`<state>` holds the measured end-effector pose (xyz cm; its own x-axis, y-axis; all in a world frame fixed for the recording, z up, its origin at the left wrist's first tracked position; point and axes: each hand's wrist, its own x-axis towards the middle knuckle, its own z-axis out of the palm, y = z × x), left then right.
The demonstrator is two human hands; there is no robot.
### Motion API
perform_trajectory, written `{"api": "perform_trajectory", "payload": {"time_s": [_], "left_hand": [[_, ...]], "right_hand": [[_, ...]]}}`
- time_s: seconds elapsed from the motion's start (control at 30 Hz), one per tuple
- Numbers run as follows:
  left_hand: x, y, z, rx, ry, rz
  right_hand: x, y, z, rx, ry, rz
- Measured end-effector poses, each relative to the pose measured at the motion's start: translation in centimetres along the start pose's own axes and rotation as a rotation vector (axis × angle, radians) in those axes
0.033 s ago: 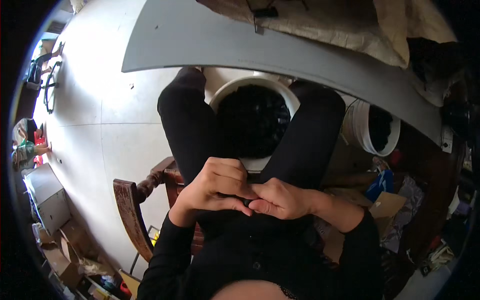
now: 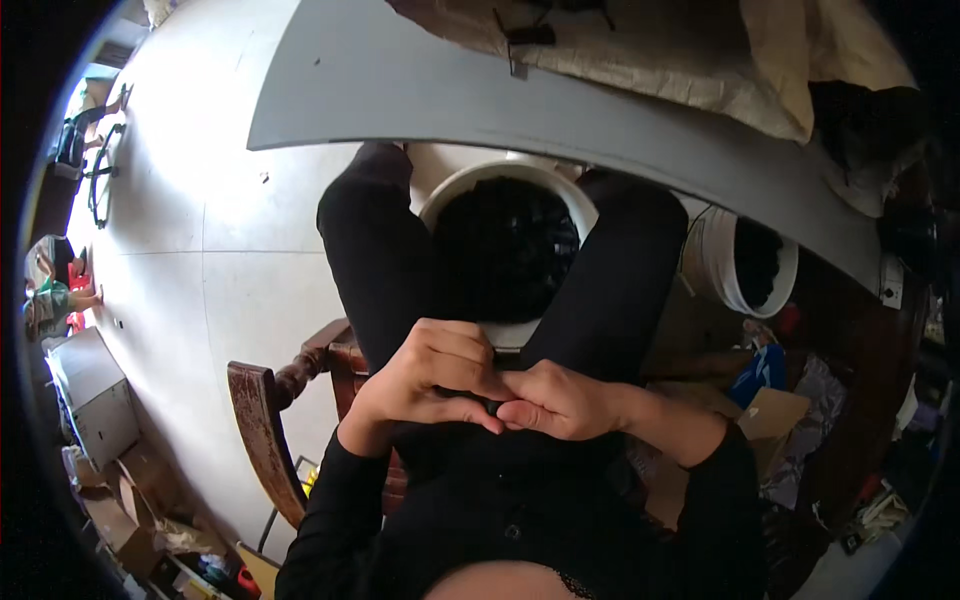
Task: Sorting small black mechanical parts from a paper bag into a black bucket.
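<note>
My left hand (image 2: 440, 372) and my right hand (image 2: 562, 398) meet over my lap, fingers curled and thumbs pointing toward each other. Between them shows a small black piece (image 2: 492, 407), mostly hidden by the fingers, so its kind cannot be made out. Both hands are closed on it. Beyond the hands, between my knees, stands a white bucket (image 2: 520, 333) holding many dark, partly shiny black pieces (image 2: 507, 240).
A grey tabletop (image 2: 400, 95) with a beige cloth sack (image 2: 680, 65) spans the far side. To the right stands another white bucket (image 2: 712, 262) with black contents. A wooden chair arm (image 2: 262, 430) is at my left. Cardboard boxes (image 2: 775, 420) lie at the right.
The whole view has shifted very slightly. Both hands keep the same grip, and the black piece shows a little less between the thumbs.
</note>
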<state>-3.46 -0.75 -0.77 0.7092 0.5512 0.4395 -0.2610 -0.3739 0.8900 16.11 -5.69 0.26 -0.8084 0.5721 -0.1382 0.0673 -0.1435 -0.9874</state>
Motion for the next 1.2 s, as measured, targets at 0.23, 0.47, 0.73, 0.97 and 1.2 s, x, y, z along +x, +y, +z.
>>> {"api": "perform_trajectory", "payload": {"time_s": [0.23, 0.47, 0.73, 0.97, 1.2], "left_hand": [[0.3, 0.1, -0.6, -0.169, -0.067, -0.016], [0.8, 0.2, -0.4, -0.068, -0.106, 0.009], [0.8, -0.1, -1.1, 0.104, 0.258, -0.223], [2.3, -2.0, 1.1, 0.829, -0.025, -0.440], [1.5, -1.9, -0.9, 0.193, 0.371, -0.455]], "right_hand": [[0.3, -0.7, -0.4, 0.594, -0.236, 0.167], [-0.1, -0.8, -0.3, 0.126, -0.127, 0.109], [3.6, -2.6, -6.3, -0.403, 0.010, 0.004], [13.3, -4.6, -16.8, -1.194, 1.075, 0.353], [10.9, -3.1, -14.4, -0.836, 0.922, -0.121]]}}
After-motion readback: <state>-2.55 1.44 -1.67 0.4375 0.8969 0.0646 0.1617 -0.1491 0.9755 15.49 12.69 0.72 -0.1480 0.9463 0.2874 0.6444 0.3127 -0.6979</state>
